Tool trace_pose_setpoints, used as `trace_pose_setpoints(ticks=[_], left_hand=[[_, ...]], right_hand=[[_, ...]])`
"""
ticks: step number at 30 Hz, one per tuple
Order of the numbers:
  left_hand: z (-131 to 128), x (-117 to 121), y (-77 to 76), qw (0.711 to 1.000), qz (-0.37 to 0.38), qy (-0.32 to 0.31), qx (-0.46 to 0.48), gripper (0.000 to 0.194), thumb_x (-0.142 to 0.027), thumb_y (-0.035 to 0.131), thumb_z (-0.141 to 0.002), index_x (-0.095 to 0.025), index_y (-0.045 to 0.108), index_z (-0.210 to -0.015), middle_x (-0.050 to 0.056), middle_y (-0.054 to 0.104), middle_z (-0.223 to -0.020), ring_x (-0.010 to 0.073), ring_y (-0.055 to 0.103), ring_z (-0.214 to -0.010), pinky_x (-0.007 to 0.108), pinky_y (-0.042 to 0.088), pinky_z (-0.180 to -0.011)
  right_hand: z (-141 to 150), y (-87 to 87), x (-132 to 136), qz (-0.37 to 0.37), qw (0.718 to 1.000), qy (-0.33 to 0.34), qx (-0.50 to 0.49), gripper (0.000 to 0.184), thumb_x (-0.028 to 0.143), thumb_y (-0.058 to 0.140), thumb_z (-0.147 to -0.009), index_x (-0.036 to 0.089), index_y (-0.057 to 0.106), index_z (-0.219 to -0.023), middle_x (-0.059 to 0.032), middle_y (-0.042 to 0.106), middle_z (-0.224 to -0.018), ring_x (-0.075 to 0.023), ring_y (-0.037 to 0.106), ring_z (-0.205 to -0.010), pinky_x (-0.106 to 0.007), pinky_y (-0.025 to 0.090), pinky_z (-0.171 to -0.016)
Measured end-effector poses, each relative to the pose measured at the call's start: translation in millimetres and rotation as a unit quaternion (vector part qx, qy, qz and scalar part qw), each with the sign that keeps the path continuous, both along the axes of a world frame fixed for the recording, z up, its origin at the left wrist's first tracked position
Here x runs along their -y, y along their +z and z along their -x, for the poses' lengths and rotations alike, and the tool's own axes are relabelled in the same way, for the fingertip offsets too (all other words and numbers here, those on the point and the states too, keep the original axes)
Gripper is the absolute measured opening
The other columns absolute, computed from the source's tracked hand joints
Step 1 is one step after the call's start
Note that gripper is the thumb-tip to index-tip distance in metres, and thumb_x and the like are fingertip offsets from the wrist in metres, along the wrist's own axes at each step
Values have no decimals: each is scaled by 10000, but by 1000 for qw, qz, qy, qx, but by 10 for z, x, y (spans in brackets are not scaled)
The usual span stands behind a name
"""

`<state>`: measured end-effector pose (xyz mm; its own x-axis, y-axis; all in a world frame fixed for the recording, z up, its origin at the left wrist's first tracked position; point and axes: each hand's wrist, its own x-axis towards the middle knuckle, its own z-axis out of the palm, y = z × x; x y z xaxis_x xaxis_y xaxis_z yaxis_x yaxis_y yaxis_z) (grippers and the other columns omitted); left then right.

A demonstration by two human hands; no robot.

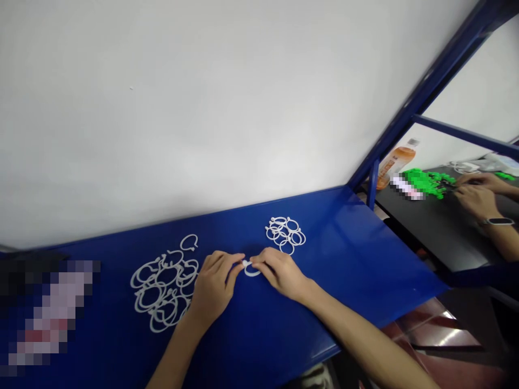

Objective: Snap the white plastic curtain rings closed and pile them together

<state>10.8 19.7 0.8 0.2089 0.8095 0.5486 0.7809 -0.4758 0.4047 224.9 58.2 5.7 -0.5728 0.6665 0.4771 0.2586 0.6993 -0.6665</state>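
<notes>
Between my two hands is a small white plastic ring [252, 272], held just above or on the blue table [324, 259]; which of the two I cannot tell. My left hand [216, 281] pinches the ring's upper left side between thumb and forefinger. Thumb and fingers of my right hand [280, 271] close on its right side. To the left lies a pile of larger white open rings [164, 283], with gaps and small knobs at their ends. A smaller pile of closed white rings [286, 233] lies beyond my right hand.
A pixelated pale item [60, 308] lies at the table's left. White wall [227, 108] stands behind. At right, past a blue metal frame [373, 181], another person's hands [480, 197] work at a black table [430, 227] with green pieces [425, 181] and an orange bottle [395, 165].
</notes>
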Motion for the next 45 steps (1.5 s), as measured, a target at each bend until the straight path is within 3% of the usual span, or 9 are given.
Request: trace_pose_setpoints(ticks=[4, 8, 13, 23, 30, 34, 37, 41, 45], left_hand=[[292, -50, 38, 983, 10, 163, -78, 340, -406, 504, -967, -177, 645, -1175, 117, 717, -1104, 296, 581, -1061, 488, 432, -983], [552, -78, -46, 944, 132, 258, -156, 485, -446, 393, -967, -180, 590, -1323, 151, 648, -1268, 377, 485, -1202, 574, 392, -986], [569, -109, -170, 933, 169, 260, -185, 435, -395, 408, -942, -195, 667, -1229, 148, 647, -1258, 369, 482, -1185, 584, 354, -1003], [345, -78, -200, 976, 141, 123, -110, 258, -321, 542, -891, -316, 737, -1060, 57, 713, -1086, 295, 538, -1028, 502, 338, -935], [229, -12, 26, 993, 82, 64, 54, 207, -380, 560, -927, -278, 721, -1008, 36, 712, -982, 229, 596, -963, 408, 448, -933], [39, 64, 71, 963, 206, 4, 172, 219, -428, 579, -919, -261, 711, -970, 28, 713, -985, 190, 655, -913, 331, 530, -853], [-49, 88, 31, 920, 291, -28, 259, 249, -459, 592, -904, -245, 702, -971, 23, 717, -923, 178, 676, -846, 297, 558, -776], [-50, 73, -38, 887, 342, -14, 310, 300, -481, 583, -912, -241, 687, -1058, -17, 666, -734, 148, 642, -694, 275, 546, -708], [-37, 61, -74, 868, 354, -45, 344, 298, -456, 600, -909, -245, 675, -1106, 12, 696, -913, 154, 666, -806, 293, 554, -792]], right_hand=[[-222, 40, -265, -36, 988, -153, -3, 166, 251, 501, -1013, 210, 659, -1043, -91, 652, -1042, -191, 656, -942, -325, 549, -832], [-581, 38, -551, -1, 947, -319, 26, 158, 244, 546, -971, 191, 695, -969, -78, 658, -956, -182, 639, -784, -321, 535, -768], [-799, -33, -677, 44, 928, -357, 96, 109, 176, 588, -902, 179, 691, -938, -47, 662, -877, -167, 615, -744, -290, 489, -720], [-778, -21, -660, 49, 912, -390, 119, 88, 213, 621, -907, 173, 680, -855, -57, 644, -852, -182, 588, -736, -317, 474, -738], [-420, 88, -373, -70, 960, -268, 36, 131, 239, 534, -986, 205, 651, -937, -82, 663, -930, -227, 598, -919, -383, 501, -864], [-92, 91, -77, -42, 996, -76, 18, 252, 309, 562, -987, 206, 594, -1215, -110, 655, -1198, -216, 604, -1121, -384, 513, -966], [58, 39, 36, -7, 1000, 0, 20, 207, 278, 507, -1016, 185, 608, -1171, -98, 682, -1159, -191, 628, -1081, -350, 522, -949], [90, -17, 49, 46, 999, -9, -5, 167, 263, 512, -1017, 178, 646, -1067, -61, 693, -949, -160, 642, -857, -299, 538, -807], [68, -20, 46, 86, 995, -33, -26, 146, 262, 539, -1004, 190, 663, -1028, -36, 673, -889, -132, 623, -770, -256, 522, -729]])
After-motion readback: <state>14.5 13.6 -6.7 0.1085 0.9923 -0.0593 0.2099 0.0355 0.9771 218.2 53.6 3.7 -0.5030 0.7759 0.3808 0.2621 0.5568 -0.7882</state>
